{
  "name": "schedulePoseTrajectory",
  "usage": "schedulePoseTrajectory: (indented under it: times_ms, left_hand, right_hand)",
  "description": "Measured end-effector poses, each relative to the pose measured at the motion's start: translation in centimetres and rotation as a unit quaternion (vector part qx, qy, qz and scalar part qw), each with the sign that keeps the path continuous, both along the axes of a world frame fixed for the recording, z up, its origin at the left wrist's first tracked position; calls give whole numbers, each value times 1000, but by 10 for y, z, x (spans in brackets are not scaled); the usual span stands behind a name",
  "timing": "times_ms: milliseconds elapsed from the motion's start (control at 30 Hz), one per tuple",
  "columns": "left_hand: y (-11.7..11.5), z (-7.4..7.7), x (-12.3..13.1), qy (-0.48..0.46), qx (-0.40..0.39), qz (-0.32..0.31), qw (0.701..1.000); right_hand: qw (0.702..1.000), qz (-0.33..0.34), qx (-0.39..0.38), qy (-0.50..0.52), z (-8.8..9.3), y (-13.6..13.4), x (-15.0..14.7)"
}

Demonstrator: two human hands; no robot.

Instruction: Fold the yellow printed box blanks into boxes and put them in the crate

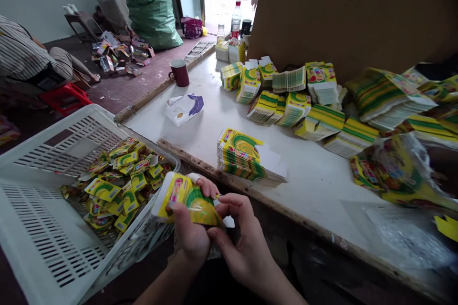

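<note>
A yellow and green printed carton is held in front of me, above the gap between the basket and the table edge. My left hand is wrapped round it, with the thumb on its printed face and the fingertips at its upper edge. At the carton's right end, my right hand has its thumb and fingers pinched together; what lies between them is too small to make out. A stack of flat cartons lies on the white table just beyond my hands. Small filled yellow packs are heaped in the white basket at left.
Several carton bundles line the table's far side. A dark red mug, a white and purple box and a bottle stand farther back. At right lies a plastic bag. A seated person is at far left.
</note>
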State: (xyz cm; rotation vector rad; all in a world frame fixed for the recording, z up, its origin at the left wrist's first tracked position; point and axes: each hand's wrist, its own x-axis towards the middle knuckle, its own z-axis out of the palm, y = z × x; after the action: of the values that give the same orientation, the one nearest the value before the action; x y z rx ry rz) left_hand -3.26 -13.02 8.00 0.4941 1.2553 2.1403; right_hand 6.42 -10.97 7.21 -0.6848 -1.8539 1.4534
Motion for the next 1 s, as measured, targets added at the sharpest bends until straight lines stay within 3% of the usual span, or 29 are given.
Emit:
schedulePoseTrajectory:
  times_ms: [100, 267, 367, 467, 533, 600, 700, 733, 800, 867, 900, 933, 1000]
  left_hand:
    - [-5, -6, -5, 52, -58, -60, 995]
    - [-6, -11, -9, 55, -68, -137, 987]
    - [-5, -11, -16, 58, -93, -144, 983]
    - [-4, -6, -32, 40, -51, -230, 971]
    - [-5, 0, -45, 30, -35, -311, 949]
    - [-7, 6, -53, 85, -59, -401, 910]
    - [-8, 12, -45, 235, -122, -498, 826]
    - [-8, 14, -39, 267, -138, -499, 812]
    - [-8, 15, -25, 301, -160, -457, 821]
    - [-8, 15, -14, 338, -167, -391, 840]
    - [-8, 14, -11, 364, -165, -364, 841]
    - [-8, 12, -9, 394, -160, -342, 838]
    - [-9, 9, -7, 450, -137, -312, 825]
  right_hand:
    - [1000, 5, 20, -6, -2, 8, 6]
    - [997, -82, 15, -1, 2, 31, 18]
    - [997, -68, 28, 20, 11, 42, 30]
    - [996, -23, 80, -16, 24, 51, 49]
    - [986, 59, 132, -81, 34, 54, 62]
    - [960, 129, 197, -151, 41, 53, 72]
    - [923, 135, 299, -199, 45, 49, 76]
    - [919, 100, 328, -196, 44, 47, 74]
    - [924, -35, 350, -154, 40, 44, 69]
    - [935, -193, 287, -76, 34, 41, 62]
    - [946, -232, 223, -40, 30, 38, 59]
    - [962, -230, 150, -11, 26, 36, 55]
    - [987, -158, 13, 16, 18, 31, 50]
